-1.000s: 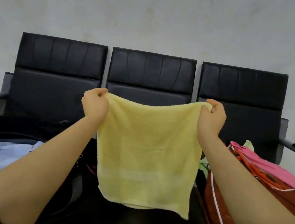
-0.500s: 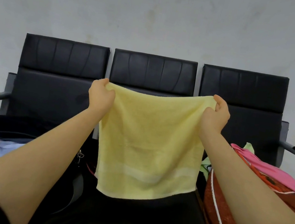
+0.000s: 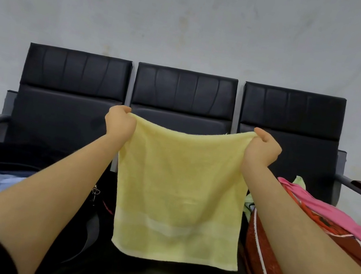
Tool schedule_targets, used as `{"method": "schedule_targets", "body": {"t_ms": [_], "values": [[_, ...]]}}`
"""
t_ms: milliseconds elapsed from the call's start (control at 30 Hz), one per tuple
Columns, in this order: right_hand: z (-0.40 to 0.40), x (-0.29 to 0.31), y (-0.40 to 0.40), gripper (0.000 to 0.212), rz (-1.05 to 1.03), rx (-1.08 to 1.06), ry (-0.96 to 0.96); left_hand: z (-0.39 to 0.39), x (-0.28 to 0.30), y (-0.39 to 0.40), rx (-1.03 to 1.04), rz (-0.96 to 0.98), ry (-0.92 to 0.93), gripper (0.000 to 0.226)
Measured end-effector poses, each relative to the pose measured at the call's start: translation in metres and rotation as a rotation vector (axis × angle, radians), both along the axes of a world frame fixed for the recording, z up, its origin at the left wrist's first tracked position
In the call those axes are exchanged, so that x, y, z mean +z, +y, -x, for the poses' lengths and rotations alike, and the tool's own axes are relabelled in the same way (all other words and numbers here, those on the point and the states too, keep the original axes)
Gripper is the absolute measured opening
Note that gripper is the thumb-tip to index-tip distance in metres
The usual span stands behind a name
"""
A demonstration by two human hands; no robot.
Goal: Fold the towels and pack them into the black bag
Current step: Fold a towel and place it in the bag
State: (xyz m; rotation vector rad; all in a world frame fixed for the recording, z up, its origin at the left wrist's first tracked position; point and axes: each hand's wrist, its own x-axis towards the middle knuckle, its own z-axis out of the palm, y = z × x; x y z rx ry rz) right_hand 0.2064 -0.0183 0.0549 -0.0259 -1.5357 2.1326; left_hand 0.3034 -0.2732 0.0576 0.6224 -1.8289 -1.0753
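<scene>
The left hand [image 3: 119, 123] and right hand [image 3: 262, 149] each pinch a top corner of the yellow towel [image 3: 179, 199], which hangs in the air before the black chairs [image 3: 184, 94] — to fold it well, bring the corners together evenly.

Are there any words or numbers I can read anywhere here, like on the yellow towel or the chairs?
None can be read.
Yellow towel: plain, only a paler woven band near its lower edge, no letters.
Chairs: plain black backs, no label.
Red cloth on the right: only a white line and a dark mark too blurred to tell as text.
Wall: stains only.
</scene>
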Motion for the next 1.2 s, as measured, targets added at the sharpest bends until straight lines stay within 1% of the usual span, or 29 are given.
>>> {"method": "schedule_targets", "body": {"t_ms": [100, 133, 200, 233, 267, 333, 367, 400, 467, 500, 533, 567, 633, 733, 767, 867, 900, 933, 1033, 1067, 1200], "values": [[0.002, 0.000, 0.003, 0.045, -0.095, -0.026, -0.004, -0.003, 0.001, 0.000, -0.015, 0.119, -0.140, 0.035], [0.003, 0.000, 0.004, 0.045, -0.160, -0.040, -0.002, -0.003, 0.002, 0.000, -0.006, 0.164, -0.190, 0.035], [0.005, -0.001, 0.006, 0.045, -0.319, -0.075, 0.011, -0.005, 0.005, 0.001, 0.024, 0.245, -0.277, 0.025], [0.006, -0.002, 0.007, 0.044, -0.405, -0.097, 0.020, -0.005, 0.006, 0.002, 0.040, 0.291, -0.315, 0.023], [0.008, -0.003, 0.008, 0.042, -0.495, -0.121, 0.031, -0.005, 0.005, 0.002, 0.054, 0.343, -0.344, 0.027], [0.010, -0.007, 0.011, 0.037, -0.663, -0.160, 0.054, -0.005, 0.002, 0.002, 0.085, 0.437, -0.381, 0.037], [0.011, -0.009, 0.011, 0.033, -0.731, -0.177, 0.061, -0.005, 0.000, 0.001, 0.109, 0.472, -0.388, 0.038], [0.011, -0.011, 0.012, 0.028, -0.792, -0.203, 0.062, -0.004, -0.003, -0.001, 0.136, 0.495, -0.398, 0.034], [0.011, -0.015, 0.011, 0.017, -0.909, -0.309, 0.061, -0.004, -0.009, -0.002, 0.197, 0.518, -0.453, 0.017], [0.010, -0.016, 0.010, 0.014, -0.965, -0.374, 0.060, -0.004, -0.011, -0.003, 0.236, 0.547, -0.490, 0.014], [0.010, -0.017, 0.010, 0.012, -1.009, -0.423, 0.066, -0.004, -0.012, -0.004, 0.279, 0.600, -0.528, 0.017], [0.010, -0.018, 0.009, 0.012, -1.037, -0.437, 0.080, -0.004, -0.013, -0.005, 0.314, 0.660, -0.560, 0.021], [0.010, -0.018, 0.009, 0.016, -1.032, -0.356, 0.101, -0.005, -0.014, -0.006, 0.326, 0.739, -0.599, 0.028], [0.007, -0.014, 0.011, 0.022, -1.007, -0.223, 0.097, -0.004, -0.013, -0.008, 0.296, 0.753, -0.650, 0.041], [0.006, -0.013, 0.013, 0.023, -1.035, -0.213, 0.097, -0.004, -0.012, -0.009, 0.291, 0.765, -0.666, 0.040], [0.006, -0.014, 0.016, 0.016, -1.214, -0.234, 0.088, -0.007, -0.012, -0.008, 0.268, 0.799, -0.697, 0.017], [0.006, -0.015, 0.017, 0.014, -1.263, -0.250, 0.087, -0.007, -0.012, -0.008, 0.257, 0.794, -0.698, 0.018], [0.006, -0.016, 0.018, 0.016, -1.296, -0.262, 0.088, -0.008, -0.013, -0.007, 0.245, 0.791, -0.699, 0.024], [0.008, -0.019, 0.019, 0.027, -1.363, -0.273, 0.101, -0.009, -0.015, -0.006, 0.201, 0.780, -0.656, 0.035], [0.009, -0.020, 0.020, 0.027, -1.368, -0.273, 0.102, -0.008, -0.016, -0.006, 0.189, 0.783, -0.650, 0.035], [0.011, -0.022, 0.022, 0.016, -1.333, -0.280, 0.101, -0.009, -0.018, -0.006, 0.182, 0.786, -0.613, 0.035]]}}
